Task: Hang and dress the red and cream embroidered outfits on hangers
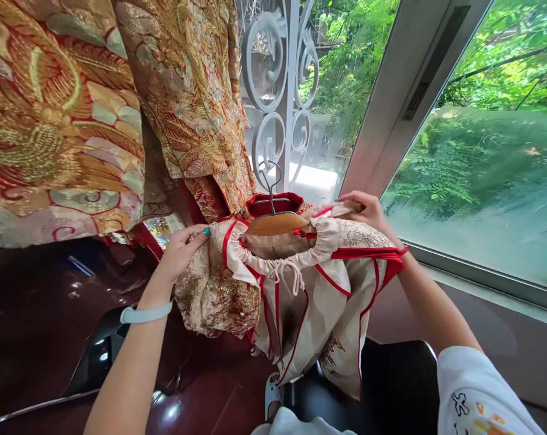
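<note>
A cream and gold garment (313,290) with red piping hangs in front of me on a wooden hanger (275,224) with a metal hook. Its gathered neckline closes at the front with a tied cream drawstring (289,275). My left hand (187,244) pinches the brocade at the left shoulder, thumb on top. At the other shoulder my right hand (361,208) grips the cloth, its fingers partly hidden. The sequined left side (223,296) of the garment bunches below my left hand. Red-edged panels hang down under the neckline.
Large gold and red embroidered garments (200,90) hang at the upper left. White scrolled ironwork (273,78) and a sliding window frame (409,103) stand behind. A black chair seat (391,362) is below, over a glossy dark red floor (200,399).
</note>
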A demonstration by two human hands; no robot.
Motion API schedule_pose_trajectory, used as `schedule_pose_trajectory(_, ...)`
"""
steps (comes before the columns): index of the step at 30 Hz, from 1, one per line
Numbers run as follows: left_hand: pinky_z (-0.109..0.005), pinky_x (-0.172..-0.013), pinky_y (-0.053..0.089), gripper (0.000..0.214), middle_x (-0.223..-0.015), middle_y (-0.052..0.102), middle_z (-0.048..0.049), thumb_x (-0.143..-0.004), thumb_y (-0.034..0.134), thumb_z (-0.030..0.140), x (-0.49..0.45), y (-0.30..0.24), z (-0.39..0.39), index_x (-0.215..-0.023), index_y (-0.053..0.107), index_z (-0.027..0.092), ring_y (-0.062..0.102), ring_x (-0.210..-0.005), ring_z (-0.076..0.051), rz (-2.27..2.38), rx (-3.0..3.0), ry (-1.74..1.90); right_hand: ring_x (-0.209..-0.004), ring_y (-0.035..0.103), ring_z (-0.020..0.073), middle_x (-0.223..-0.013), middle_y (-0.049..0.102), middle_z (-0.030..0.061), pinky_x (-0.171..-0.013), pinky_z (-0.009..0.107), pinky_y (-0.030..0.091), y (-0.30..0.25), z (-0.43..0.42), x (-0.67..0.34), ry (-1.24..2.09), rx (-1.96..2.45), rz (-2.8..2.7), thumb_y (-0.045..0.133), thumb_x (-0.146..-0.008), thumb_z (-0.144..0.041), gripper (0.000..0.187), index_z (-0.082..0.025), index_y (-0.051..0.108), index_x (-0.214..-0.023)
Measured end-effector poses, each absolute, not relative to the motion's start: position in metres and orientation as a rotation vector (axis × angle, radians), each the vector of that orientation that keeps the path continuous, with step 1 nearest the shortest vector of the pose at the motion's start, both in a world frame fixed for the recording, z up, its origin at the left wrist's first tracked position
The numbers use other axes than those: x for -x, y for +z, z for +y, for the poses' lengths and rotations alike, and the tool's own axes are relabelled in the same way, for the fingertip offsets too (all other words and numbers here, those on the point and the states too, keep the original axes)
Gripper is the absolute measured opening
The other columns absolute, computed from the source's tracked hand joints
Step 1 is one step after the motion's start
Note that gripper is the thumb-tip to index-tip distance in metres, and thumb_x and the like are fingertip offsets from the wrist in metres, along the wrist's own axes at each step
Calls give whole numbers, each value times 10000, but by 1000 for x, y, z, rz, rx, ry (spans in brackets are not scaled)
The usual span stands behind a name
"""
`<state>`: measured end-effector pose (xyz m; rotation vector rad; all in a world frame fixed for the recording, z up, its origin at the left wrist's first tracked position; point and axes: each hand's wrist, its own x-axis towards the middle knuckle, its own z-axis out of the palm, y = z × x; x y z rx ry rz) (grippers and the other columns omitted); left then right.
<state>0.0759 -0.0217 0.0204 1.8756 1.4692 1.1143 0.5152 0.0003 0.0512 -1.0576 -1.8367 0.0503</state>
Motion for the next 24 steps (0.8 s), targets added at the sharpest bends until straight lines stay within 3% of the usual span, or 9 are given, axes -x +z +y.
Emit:
schedule_pose_trajectory(2,-459,-1020,489,608,-1108,730,-67,-885,541,664,-82,26,-29,-1109,670,113,615,-1071,-244,1483,-1959,1142,-759,664,203,-842,732,51,-659,322,510,69,1,-520,-101,1033,-1877,633,-813,-238,149,-215,758,-892)
schedule_pose_trajectory(4,-459,-1062,470,482,-1210,677,-92,-914,549,500,-90,27,-42,-1206,627,124,602,-1143,-254,1479,-2069,1153,-825,673,215,-901,733,68,-718,341,520,83,-6,-524,-290,1037,-1904,542,-819,-151,266,-229,760,-950)
schedule_pose_trajectory(8,-500,-1128,412,456,-1318,550,-143,-880,574,301,-127,29,-74,-1319,551,179,521,-1275,-297,1631,-2373,1474,-945,686,231,-1044,737,80,-802,361,537,80,-33,-530,-451,1110,-1910,443,-821,-89,420,-250,733,-1079)
schedule_pose_trajectory(11,-499,-1144,396,390,-1290,563,-119,-881,583,243,-182,32,-88,-1271,588,236,494,-1297,-293,1454,-2775,1487,-944,692,232,-1051,740,76,-801,348,534,63,-45,-530,-437,1174,-1786,412,-817,-91,427,-240,715,-1079)
schedule_pose_trajectory(15,-498,-1186,348,433,-1360,587,-89,-922,549,225,-270,27,-78,-1351,585,267,474,-1330,-274,862,-3299,1033,-695,643,200,-820,711,40,-656,300,487,51,-51,-538,-363,1237,-1649,405,-816,-127,340,-214,688,-983)
schedule_pose_trajectory(20,-518,-1147,371,498,-1305,645,-113,-993,420,202,-325,10,-52,-1480,498,274,526,-1265,-274,1057,-3310,890,-683,600,185,-796,686,35,-663,285,469,35,-61,-572,-416,1217,-1870,607,-781,-245,124,-222,645,-897)
schedule_pose_trajectory(24,-495,-1146,382,495,-1272,674,-124,-1001,378,173,-330,-4,-45,-1468,522,249,544,-1274,-270,1191,-3268,908,-791,623,208,-885,700,73,-745,322,499,-1,-72,-582,-362,1318,-1793,516,-810,-204,192,-202,625,-968)
